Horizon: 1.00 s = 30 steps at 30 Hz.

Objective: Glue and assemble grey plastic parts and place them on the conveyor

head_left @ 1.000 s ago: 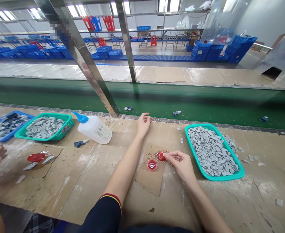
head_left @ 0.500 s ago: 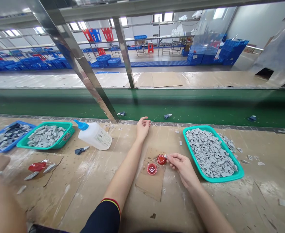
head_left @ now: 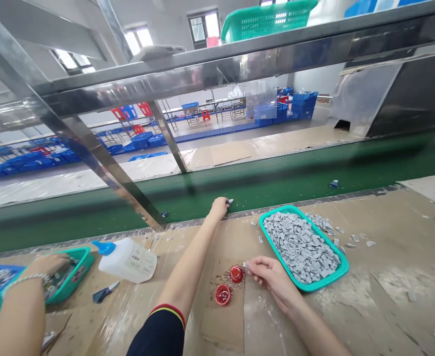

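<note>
My left hand (head_left: 218,208) lies curled at the far table edge, its fingertips beside a small grey-blue piece (head_left: 231,201) on the green conveyor belt (head_left: 277,198). My right hand (head_left: 271,278) pinches a small pale piece (head_left: 244,265) next to a red dish (head_left: 236,274). A second red dish (head_left: 223,294) stands nearer me, both on a cardboard sheet (head_left: 221,326) sprinkled with grit. To the right, a teal tray (head_left: 328,278) holds a heap of grey pieces.
A white glue bottle (head_left: 128,260) with a blue nozzle and a small blue-handled tool (head_left: 104,292) lie left of my arm. A co-worker's hand (head_left: 49,263) rests on a teal basket (head_left: 80,267). Steel posts (head_left: 167,143) rise beyond the belt.
The view has tilted and turned left. My left hand has shifted to the belt edge, and the co-worker's arm has moved onto the teal basket. My right hand stays by the red dish.
</note>
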### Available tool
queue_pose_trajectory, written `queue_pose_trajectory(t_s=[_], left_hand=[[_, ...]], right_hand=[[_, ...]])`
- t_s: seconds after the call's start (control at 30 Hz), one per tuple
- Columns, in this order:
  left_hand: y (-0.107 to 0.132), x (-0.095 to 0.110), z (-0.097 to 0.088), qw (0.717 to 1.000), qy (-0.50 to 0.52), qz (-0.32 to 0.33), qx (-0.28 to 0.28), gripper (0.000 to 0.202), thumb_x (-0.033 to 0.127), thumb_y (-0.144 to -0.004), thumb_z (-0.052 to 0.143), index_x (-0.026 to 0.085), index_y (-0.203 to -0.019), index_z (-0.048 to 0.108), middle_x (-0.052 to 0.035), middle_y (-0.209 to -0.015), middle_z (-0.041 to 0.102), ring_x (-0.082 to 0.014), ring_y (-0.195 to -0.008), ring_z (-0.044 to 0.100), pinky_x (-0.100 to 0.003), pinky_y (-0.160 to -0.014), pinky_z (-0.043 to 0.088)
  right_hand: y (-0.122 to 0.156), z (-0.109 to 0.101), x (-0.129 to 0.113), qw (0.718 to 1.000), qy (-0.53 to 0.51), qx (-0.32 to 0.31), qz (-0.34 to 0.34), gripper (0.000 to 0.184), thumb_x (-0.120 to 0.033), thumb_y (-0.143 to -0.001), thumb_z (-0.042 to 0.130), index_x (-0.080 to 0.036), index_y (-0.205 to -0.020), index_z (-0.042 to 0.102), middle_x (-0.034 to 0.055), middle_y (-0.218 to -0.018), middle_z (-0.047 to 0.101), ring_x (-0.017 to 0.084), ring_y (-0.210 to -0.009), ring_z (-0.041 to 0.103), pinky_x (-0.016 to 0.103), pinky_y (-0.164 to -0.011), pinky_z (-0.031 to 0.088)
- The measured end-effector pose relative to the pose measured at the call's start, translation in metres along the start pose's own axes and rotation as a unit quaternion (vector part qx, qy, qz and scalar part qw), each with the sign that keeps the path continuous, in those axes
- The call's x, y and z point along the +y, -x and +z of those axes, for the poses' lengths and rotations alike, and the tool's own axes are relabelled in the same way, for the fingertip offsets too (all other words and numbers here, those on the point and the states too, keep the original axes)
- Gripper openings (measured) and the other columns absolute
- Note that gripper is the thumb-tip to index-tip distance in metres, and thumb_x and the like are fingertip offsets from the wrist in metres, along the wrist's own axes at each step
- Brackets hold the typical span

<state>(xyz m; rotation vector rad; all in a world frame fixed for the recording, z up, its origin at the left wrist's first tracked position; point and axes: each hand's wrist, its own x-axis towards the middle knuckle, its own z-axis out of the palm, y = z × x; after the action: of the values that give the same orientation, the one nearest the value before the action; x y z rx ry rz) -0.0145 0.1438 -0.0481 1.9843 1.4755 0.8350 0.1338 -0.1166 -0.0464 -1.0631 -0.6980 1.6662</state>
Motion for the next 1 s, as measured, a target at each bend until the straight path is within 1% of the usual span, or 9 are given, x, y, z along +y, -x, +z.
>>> queue_pose_trajectory(t_s=[0.1,0.2,0.27,0.4,0.47,0.53,0.6,0.67,1.0], left_hand=[[0.013,0.003,-0.010,1.000,0.011,-0.013,-0.007,0.027,0.030,-0.087,0.054,0.014,-0.109,0.056,-0.0082,-0.109,0.059,-0.0188,-0.093,0.059,-0.039,-0.080,0.051],[0.047,0.012,-0.028,0.999,0.047,-0.015,0.008,0.016,0.028,-0.076,0.067,0.015,-0.085,0.065,-0.0080,-0.096,0.064,-0.0209,-0.091,0.061,-0.038,-0.082,0.050],[0.085,0.020,-0.038,0.996,0.087,-0.017,0.028,0.015,0.026,-0.067,0.074,0.018,-0.078,0.067,-0.0079,-0.091,0.067,-0.0240,-0.092,0.063,-0.037,-0.083,0.051],[0.184,0.044,-0.046,0.978,0.185,-0.058,0.081,0.026,0.032,-0.075,0.065,0.024,-0.099,0.063,-0.0064,-0.107,0.068,-0.0212,-0.097,0.064,-0.035,-0.085,0.052],[0.226,0.062,-0.041,0.937,0.315,-0.114,0.095,0.025,0.029,-0.073,0.069,0.023,-0.096,0.064,-0.0073,-0.105,0.069,-0.0219,-0.098,0.065,-0.036,-0.089,0.051],[0.251,0.080,-0.034,0.900,0.395,-0.156,0.094,0.024,0.027,-0.069,0.073,0.022,-0.091,0.067,-0.0085,-0.102,0.070,-0.0230,-0.094,0.066,-0.036,-0.088,0.052],[0.260,0.093,-0.027,0.880,0.429,-0.181,0.096,0.026,0.025,-0.064,0.076,0.021,-0.089,0.069,-0.0086,-0.099,0.071,-0.0237,-0.090,0.068,-0.036,-0.085,0.054],[0.260,0.102,-0.023,0.872,0.439,-0.192,0.102,0.028,0.024,-0.061,0.078,0.021,-0.088,0.071,-0.0078,-0.094,0.073,-0.0243,-0.087,0.069,-0.036,-0.083,0.055],[0.254,0.114,-0.020,0.884,0.419,-0.184,0.092,0.029,0.019,-0.057,0.080,0.021,-0.085,0.074,-0.0063,-0.090,0.073,-0.0268,-0.088,0.069,-0.036,-0.082,0.056]], right_hand=[[0.003,0.001,-0.005,1.000,0.001,0.000,-0.011,0.028,-0.041,-0.064,0.076,-0.015,-0.069,0.066,0.0009,-0.065,0.065,0.008,-0.052,0.047,0.020,-0.050,0.032],[0.007,0.001,-0.010,1.000,0.001,-0.001,-0.026,0.029,-0.043,-0.065,0.075,-0.015,-0.069,0.065,0.0007,-0.064,0.065,0.009,-0.051,0.048,0.020,-0.049,0.032],[0.009,-0.001,-0.014,0.999,0.002,0.003,-0.037,0.029,-0.043,-0.065,0.075,-0.016,-0.070,0.065,0.0003,-0.063,0.065,0.009,-0.051,0.048,0.020,-0.047,0.031],[0.014,-0.009,-0.019,0.997,-0.005,0.022,-0.075,0.026,-0.040,-0.066,0.075,-0.017,-0.073,0.065,-0.0001,-0.064,0.064,0.010,-0.055,0.052,0.020,-0.049,0.035],[0.017,-0.008,-0.021,0.996,-0.025,0.020,-0.082,0.022,-0.037,-0.068,0.075,-0.018,-0.074,0.065,0.0005,-0.069,0.065,0.012,-0.063,0.057,0.022,-0.060,0.043],[0.021,-0.002,-0.022,0.996,-0.058,-0.004,-0.071,0.020,-0.035,-0.068,0.075,-0.018,-0.073,0.065,0.0014,-0.073,0.066,0.014,-0.072,0.061,0.027,-0.073,0.047],[0.026,0.004,-0.022,0.994,-0.084,-0.035,-0.055,0.020,-0.034,-0.069,0.075,-0.019,-0.071,0.064,0.0013,-0.072,0.065,0.017,-0.075,0.063,0.032,-0.080,0.047],[0.029,0.010,-0.022,0.994,-0.081,-0.049,-0.052,0.020,-0.035,-0.069,0.075,-0.019,-0.070,0.063,0.0001,-0.066,0.063,0.017,-0.074,0.063,0.033,-0.080,0.047],[0.030,0.010,-0.021,0.996,-0.028,-0.040,-0.074,0.014,-0.031,-0.070,0.074,-0.019,-0.070,0.066,-0.0008,-0.067,0.065,0.012,-0.069,0.057,0.024,-0.074,0.044]])
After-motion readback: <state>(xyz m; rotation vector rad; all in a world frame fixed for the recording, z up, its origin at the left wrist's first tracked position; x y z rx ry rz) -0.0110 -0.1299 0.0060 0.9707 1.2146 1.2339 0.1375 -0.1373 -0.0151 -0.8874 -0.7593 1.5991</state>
